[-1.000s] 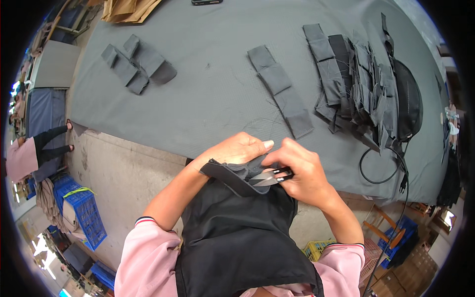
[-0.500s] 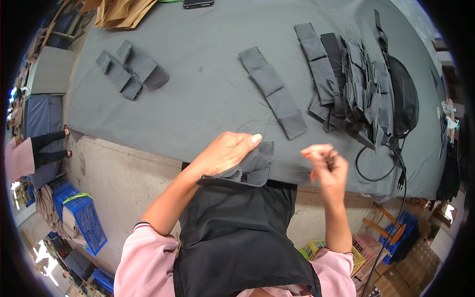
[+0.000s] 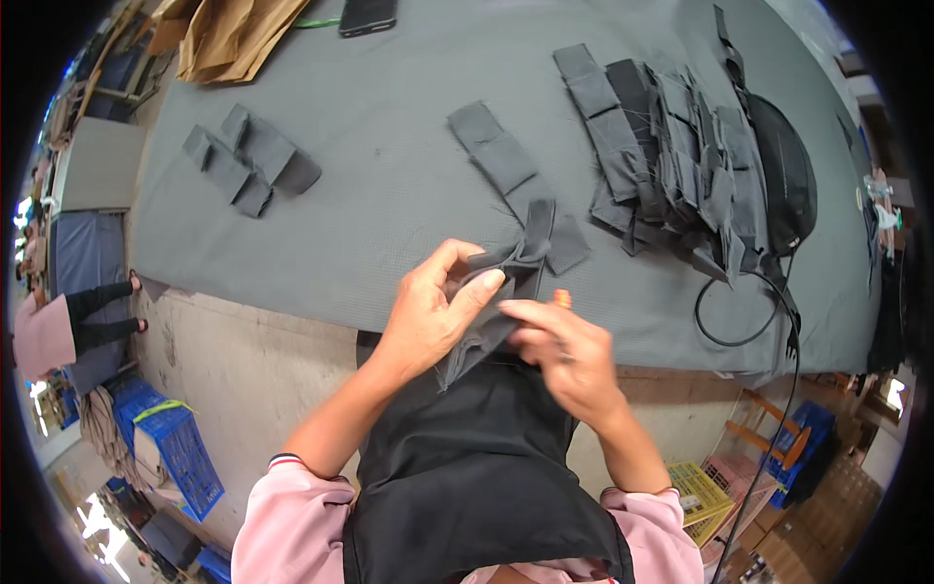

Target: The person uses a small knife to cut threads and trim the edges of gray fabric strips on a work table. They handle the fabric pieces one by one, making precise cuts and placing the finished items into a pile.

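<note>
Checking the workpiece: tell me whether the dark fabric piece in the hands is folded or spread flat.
Folded: the dark fabric piece is bunched and creased between the left hand and right hand.

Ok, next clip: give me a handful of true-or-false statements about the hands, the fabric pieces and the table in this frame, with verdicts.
1. Both hands grip the same dark fabric piece. True: the left hand and right hand hold it over the table's near edge.
2. The grey table cover bears a stack of dark fabric pieces at the right. True.
3. A phone lies beside the right hand. False: the phone lies at the far edge.
4. The left hand rests flat on the table. False: it is raised, pinching fabric.
</note>
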`<state>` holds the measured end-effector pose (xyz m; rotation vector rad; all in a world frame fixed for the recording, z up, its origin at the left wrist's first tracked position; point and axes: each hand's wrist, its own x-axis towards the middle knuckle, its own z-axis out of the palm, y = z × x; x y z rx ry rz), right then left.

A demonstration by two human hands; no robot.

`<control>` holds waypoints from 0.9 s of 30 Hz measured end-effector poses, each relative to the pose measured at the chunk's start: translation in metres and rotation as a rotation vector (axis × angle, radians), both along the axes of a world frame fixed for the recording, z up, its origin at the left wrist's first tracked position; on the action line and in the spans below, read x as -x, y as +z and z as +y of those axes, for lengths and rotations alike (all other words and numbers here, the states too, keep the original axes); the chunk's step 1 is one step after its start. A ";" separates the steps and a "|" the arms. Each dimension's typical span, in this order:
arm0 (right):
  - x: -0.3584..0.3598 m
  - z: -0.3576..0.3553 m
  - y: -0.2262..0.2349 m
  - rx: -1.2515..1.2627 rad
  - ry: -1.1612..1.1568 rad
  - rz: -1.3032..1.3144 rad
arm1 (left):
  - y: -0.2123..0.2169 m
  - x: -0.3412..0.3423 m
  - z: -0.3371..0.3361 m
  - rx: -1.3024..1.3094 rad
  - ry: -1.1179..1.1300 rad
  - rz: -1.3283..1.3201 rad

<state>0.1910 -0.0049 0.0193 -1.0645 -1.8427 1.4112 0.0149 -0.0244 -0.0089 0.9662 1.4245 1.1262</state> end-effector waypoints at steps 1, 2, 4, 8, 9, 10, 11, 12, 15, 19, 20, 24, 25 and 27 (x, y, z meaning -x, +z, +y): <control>0.008 0.002 -0.014 -0.174 -0.003 -0.064 | -0.003 -0.001 -0.001 0.064 -0.021 -0.102; 0.007 0.003 -0.019 -0.167 -0.062 -0.073 | -0.004 -0.005 -0.001 -0.001 0.010 -0.088; 0.007 0.006 -0.027 -0.146 -0.152 -0.074 | -0.007 -0.011 -0.003 -0.124 0.101 -0.047; 0.009 0.020 -0.014 -0.109 -0.144 -0.033 | 0.000 -0.006 -0.009 0.229 -0.090 -0.094; 0.011 0.026 -0.021 0.035 -0.123 0.024 | 0.000 -0.006 -0.011 0.369 -0.098 -0.151; 0.012 0.025 -0.022 -0.008 -0.128 0.014 | 0.001 -0.008 -0.013 0.328 -0.034 -0.247; 0.012 0.024 -0.023 -0.051 -0.132 0.004 | 0.002 -0.013 -0.015 0.286 0.030 -0.344; 0.014 0.022 -0.024 -0.086 -0.131 -0.001 | 0.002 -0.015 -0.017 0.249 0.103 -0.435; 0.013 0.011 -0.017 -0.274 -0.262 -0.058 | 0.001 -0.016 -0.016 0.190 0.159 -0.387; 0.005 -0.002 -0.004 -0.336 -0.194 -0.288 | 0.002 -0.022 -0.013 0.123 0.208 -0.328; 0.004 -0.003 -0.004 -0.384 -0.167 -0.324 | 0.000 -0.023 -0.013 0.092 0.209 -0.292; 0.004 -0.001 -0.005 -0.547 -0.155 -0.413 | -0.008 -0.026 -0.013 0.010 0.243 -0.109; 0.004 0.000 -0.004 -0.573 -0.155 -0.423 | -0.006 -0.026 -0.012 0.004 0.235 -0.121; 0.006 0.002 -0.004 -0.623 -0.155 -0.443 | 0.000 -0.026 -0.010 -0.008 0.221 -0.144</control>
